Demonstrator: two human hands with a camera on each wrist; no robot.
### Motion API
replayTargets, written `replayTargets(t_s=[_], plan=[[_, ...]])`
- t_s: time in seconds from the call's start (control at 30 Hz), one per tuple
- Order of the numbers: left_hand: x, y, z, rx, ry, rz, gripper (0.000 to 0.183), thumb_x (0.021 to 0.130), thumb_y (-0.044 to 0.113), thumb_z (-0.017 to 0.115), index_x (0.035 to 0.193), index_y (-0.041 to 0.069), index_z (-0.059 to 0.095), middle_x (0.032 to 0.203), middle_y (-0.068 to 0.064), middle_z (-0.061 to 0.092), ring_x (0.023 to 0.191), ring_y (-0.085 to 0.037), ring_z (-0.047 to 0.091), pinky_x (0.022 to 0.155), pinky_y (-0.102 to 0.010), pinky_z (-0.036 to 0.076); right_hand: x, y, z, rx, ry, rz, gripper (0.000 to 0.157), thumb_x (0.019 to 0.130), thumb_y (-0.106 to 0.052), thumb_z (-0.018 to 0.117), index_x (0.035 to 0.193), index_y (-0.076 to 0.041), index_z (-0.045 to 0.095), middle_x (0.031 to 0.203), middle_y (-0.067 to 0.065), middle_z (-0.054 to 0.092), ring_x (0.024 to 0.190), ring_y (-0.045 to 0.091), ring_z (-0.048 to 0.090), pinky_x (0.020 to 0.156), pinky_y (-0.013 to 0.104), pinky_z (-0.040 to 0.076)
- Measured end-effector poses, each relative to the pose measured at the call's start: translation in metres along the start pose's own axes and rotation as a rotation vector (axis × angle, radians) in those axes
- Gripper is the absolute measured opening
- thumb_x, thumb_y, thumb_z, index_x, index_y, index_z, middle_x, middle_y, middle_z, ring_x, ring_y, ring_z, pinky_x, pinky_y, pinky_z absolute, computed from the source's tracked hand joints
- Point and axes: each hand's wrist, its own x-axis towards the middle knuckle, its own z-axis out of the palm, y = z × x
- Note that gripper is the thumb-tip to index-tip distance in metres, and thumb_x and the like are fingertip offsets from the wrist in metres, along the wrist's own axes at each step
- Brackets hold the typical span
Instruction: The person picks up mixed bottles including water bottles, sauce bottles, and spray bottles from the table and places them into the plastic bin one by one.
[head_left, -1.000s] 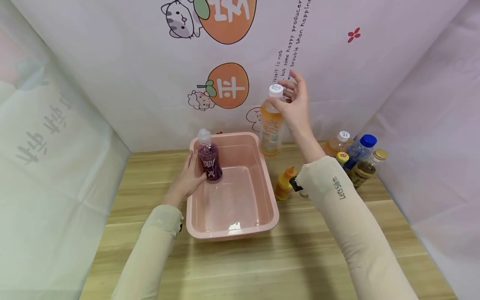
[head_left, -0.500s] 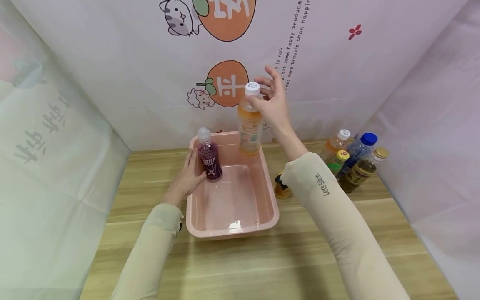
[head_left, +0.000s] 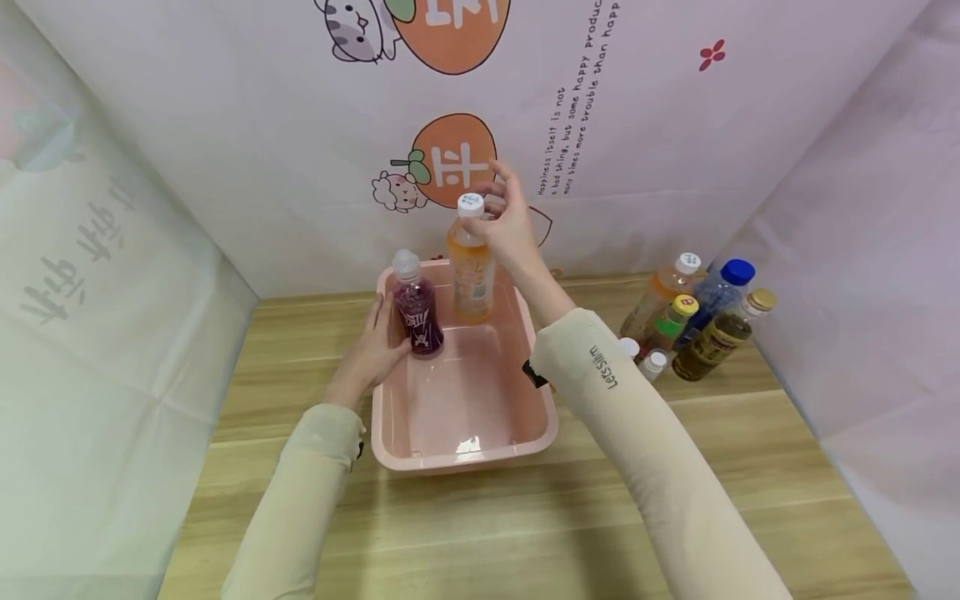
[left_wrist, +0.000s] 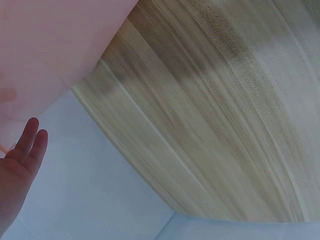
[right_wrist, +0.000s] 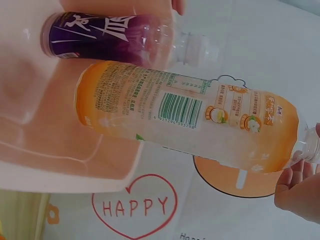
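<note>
My right hand [head_left: 512, 229] pinches a clear bottle with an orange-tinted label [head_left: 470, 271] by its neck, just below the white cap. The bottle hangs nearly upright over the back of a pink basin [head_left: 457, 458]; whether its base touches the basin floor I cannot tell. Beside it, a purple drink bottle [head_left: 422, 329] stands in the basin's back left corner. My left hand [head_left: 369, 354] holds the basin's left rim, thumb inside near the purple bottle and fingers fairly straight along the outside. The right wrist view shows the orange bottle's barcode [right_wrist: 180, 111] and the purple bottle close behind.
At the right on the wooden table [head_left: 675, 467] stand several bottles: a blue-capped one [head_left: 722, 292], a gold-capped dark one [head_left: 716, 342], a yellow-capped one [head_left: 673, 323] and small white-capped ones [head_left: 654, 363]. A printed cloth wall [head_left: 637, 108] rises behind.
My right hand has carried the orange-labelled bottle leftward from beyond the basin's right rim, then lowered it over the basin's back. The left hand and purple bottle have stayed in place.
</note>
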Motion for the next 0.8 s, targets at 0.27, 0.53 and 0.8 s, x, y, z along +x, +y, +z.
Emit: replayTargets(t_s=[0.27,0.53,0.8], plan=[[0.000,0.000,-0.001,0.043,0.005,0.011,0.090,0.091,0.039,0.051,0.151,0.026,-0.015,0.161,-0.003,-0.014,0.130,-0.050,0.040,0.097,-0.059,0.045,0.002,0.023,0.010,-0.047,-0.009,0.071,0.082,0.079,0.014,0.063,0.147,-0.017,0.028,0.134,0.017,0.046,0.113,0.028,0.056,0.098,0.037,0.050],[-0.001,0.001,-0.002,0.027,0.003,0.012,0.090,0.091,0.038,0.051,0.151,0.027,-0.016,0.161,-0.003,-0.015,0.122,-0.050,0.048,0.086,-0.054,0.052,0.001,0.048,0.015,-0.095,0.000,0.089,0.076,0.079,0.015,0.061,0.144,-0.014,0.036,0.131,0.017,0.051,0.111,0.029,0.057,0.094,0.034,0.053],[-0.001,0.002,-0.002,0.019,-0.003,0.002,0.091,0.090,0.036,0.052,0.152,0.025,-0.014,0.161,-0.006,-0.013,0.126,-0.051,0.044,0.092,-0.056,0.049,-0.004,0.068,0.020,-0.174,-0.001,0.093,0.066,0.080,0.012,0.060,0.139,-0.012,0.044,0.126,0.015,0.057,0.113,0.030,0.057,0.093,0.037,0.052]])
